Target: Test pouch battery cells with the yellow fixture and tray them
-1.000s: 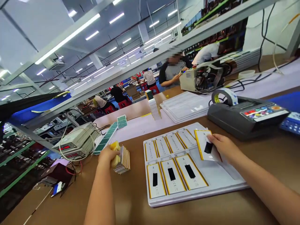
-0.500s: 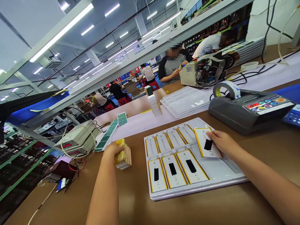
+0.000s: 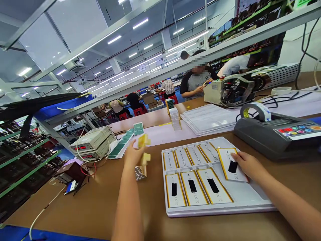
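My left hand is closed round a yellow block-like piece, held up over a stack of thin flat packs on the brown table. Between the fingers and thumb of my right hand is a white battery pack with yellow edges and a black strip. It is tilted over the right part of a white tray. Three packs with black strips lie in the tray's near row, such as the middle one. Several packs without strips lie in the far row.
A dark tape dispenser stands right of the tray. Behind are stacked white trays, a tall pack stack and a machine. Grey instruments and green boards are left. A person sits across.
My left hand has lifted the yellow piece up off the stack of packs. My right hand still holds the battery pack over the tray. The whole view has shifted a little.
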Available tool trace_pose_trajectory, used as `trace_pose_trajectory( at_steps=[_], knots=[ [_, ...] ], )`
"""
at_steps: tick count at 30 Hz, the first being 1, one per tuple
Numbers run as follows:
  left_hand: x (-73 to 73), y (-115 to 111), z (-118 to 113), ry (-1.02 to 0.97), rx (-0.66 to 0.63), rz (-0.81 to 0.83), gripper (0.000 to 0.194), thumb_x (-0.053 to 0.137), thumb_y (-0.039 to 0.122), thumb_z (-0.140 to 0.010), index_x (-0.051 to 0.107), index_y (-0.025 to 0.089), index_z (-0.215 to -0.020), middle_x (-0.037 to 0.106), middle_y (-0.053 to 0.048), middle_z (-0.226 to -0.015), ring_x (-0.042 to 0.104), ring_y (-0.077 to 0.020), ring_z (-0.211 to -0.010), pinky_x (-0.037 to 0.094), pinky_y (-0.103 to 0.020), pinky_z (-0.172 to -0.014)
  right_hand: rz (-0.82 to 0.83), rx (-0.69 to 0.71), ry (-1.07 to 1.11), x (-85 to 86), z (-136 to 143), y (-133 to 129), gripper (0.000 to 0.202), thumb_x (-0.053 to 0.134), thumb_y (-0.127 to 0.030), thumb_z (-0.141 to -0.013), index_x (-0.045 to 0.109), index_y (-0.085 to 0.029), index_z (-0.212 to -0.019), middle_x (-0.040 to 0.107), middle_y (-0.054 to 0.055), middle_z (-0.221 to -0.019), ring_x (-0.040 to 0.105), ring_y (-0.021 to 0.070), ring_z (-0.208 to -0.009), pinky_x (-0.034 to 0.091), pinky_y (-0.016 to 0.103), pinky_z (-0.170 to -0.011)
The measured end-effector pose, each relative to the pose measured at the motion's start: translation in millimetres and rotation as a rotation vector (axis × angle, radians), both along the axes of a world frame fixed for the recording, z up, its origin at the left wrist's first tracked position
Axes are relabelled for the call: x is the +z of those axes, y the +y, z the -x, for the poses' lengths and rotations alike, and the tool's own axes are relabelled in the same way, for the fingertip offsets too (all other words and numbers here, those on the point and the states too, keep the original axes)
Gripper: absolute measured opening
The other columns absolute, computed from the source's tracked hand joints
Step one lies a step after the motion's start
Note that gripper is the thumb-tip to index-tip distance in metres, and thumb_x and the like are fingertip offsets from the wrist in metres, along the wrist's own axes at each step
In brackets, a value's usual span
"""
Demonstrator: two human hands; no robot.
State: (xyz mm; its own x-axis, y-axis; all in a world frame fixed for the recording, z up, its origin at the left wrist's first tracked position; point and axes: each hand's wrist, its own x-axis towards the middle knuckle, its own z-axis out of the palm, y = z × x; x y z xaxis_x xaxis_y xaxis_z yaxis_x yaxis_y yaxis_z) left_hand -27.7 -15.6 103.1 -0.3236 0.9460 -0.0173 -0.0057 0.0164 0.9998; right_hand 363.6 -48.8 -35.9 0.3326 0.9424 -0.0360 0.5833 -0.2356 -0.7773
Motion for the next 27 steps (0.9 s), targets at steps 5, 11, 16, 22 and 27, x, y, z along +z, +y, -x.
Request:
trace_pose_trajectory(
  at_steps=[5,11,16,22,27],
  knots=[
    [-63.0,-9.5,-63.3,-0.496,-0.475,0.095,0.031,0.062,0.029,-0.063,0.058,0.013,-0.09,0.063,-0.008,-0.071,0.061,-0.0223,-0.067,0.045,-0.037,-0.065,-0.096,-0.003,0.008,5.3,12.3,0.1,0.029,0.035,-0.039,-0.076,0.046,-0.021,-0.056,0.058,0.007,-0.059,0.054,0.0219,-0.06,0.036,0.03,-0.054],
    [-106.1,5.2,-80.1,-0.864,-0.67,0.146,0.046,0.052,0.052,-0.069,0.058,0.012,-0.091,0.064,-0.012,-0.078,0.062,-0.0256,-0.078,0.045,-0.04,-0.071,-0.233,0.203,-0.022,37.0,72.9,19.9,0.026,0.033,-0.036,-0.078,0.047,-0.02,-0.063,0.06,0.005,-0.066,0.055,0.0182,-0.065,0.04,0.027,-0.062],
    [-112.0,7.2,-75.6,-1.021,-0.761,0.134,0.049,0.046,0.055,-0.074,0.059,0.014,-0.098,0.065,-0.013,-0.089,0.061,-0.0276,-0.084,0.045,-0.041,-0.072,-0.201,0.328,-0.101,65.6,147.4,50.5,0.027,0.032,-0.032,-0.083,0.053,-0.016,-0.08,0.064,0.008,-0.085,0.057,0.0178,-0.077,0.039,0.025,-0.064],
    [-112.9,6.6,-72.2,-1.06,-0.73,0.026,0.048,0.041,0.055,-0.077,0.061,0.018,-0.1,0.066,-0.011,-0.092,0.059,-0.0293,-0.09,0.044,-0.043,-0.075,-0.086,0.382,-0.298,81.6,205.9,55.5,0.032,0.031,-0.036,-0.087,0.056,-0.017,-0.09,0.064,0.009,-0.094,0.058,0.019,-0.083,0.036,0.025,-0.061],
    [-118.8,11.8,-66.0,-1.138,-0.673,-0.015,0.058,0.041,0.06,-0.075,0.058,0.012,-0.104,0.065,-0.014,-0.094,0.057,-0.0294,-0.094,0.042,-0.044,-0.081,-0.091,0.433,-0.596,79.2,162.4,61.4,0.041,0.024,-0.044,-0.088,0.059,-0.023,-0.092,0.065,0.006,-0.093,0.059,0.0204,-0.085,0.036,0.026,-0.062]
  ],
)
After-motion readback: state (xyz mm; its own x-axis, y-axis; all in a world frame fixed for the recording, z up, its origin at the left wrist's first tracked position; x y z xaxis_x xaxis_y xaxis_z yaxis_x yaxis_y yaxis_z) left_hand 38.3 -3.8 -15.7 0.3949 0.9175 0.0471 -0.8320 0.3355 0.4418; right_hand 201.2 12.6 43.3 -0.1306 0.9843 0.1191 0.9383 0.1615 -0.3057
